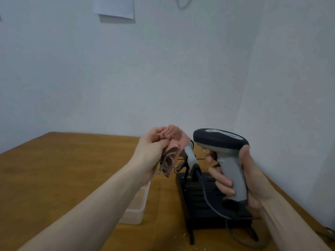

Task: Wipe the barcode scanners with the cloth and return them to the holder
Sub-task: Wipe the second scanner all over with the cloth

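My right hand (241, 180) grips the grey handle of a barcode scanner (220, 140) with a dark head, held upright above the table. My left hand (154, 147) holds a bunched pink cloth (174, 140) just left of the scanner's head; the two are close but I cannot tell if they touch. Behind the cloth a second scanner (190, 156) stands in the black holder (195, 198), its head hidden by the cloth. A dark cable (208, 201) runs down over the holder.
The brown wooden table (72, 169) stretches to the left. A clear plastic box (136, 209) lies left of the holder, partly under my left forearm. A pale wall stands close behind and to the right.
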